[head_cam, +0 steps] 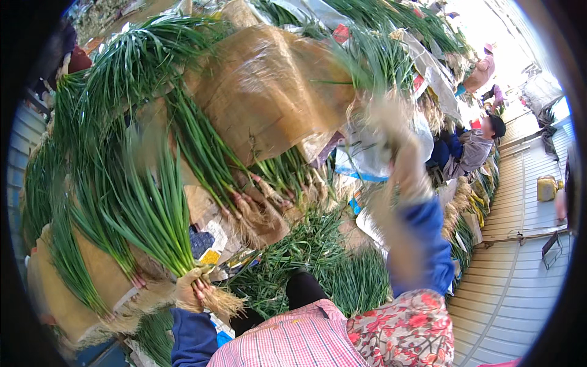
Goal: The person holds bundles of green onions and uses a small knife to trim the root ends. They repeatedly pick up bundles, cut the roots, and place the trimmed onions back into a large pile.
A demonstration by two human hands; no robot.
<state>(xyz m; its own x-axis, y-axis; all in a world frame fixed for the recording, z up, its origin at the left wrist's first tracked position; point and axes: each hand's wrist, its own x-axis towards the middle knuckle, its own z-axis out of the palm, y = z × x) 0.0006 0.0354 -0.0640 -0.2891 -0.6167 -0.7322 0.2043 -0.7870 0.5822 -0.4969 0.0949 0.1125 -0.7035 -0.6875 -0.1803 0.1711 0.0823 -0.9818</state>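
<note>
My left hand (189,288) is closed around a bunch of green garlic or scallions (158,220) just above its pinkish stem bases. Its pale roots (224,300) stick out to the right of the hand, and the long leaves fan up and left. My right hand (406,158), heavily blurred, reaches out at the upper right near another bunch of leafy stalks (383,64). Whether it grips anything is hidden by the blur. Between the hands, several loose stalks (215,169) lie with roots toward me on brown sheeting (270,229).
A large brown plastic sheet (275,87) covers part of the heap. Cut leaves (298,243) litter the ground around my feet. Bunched stalks (105,257) are stacked at left. A person in a black cap (472,144) sits at right beside a corrugated metal wall (513,275).
</note>
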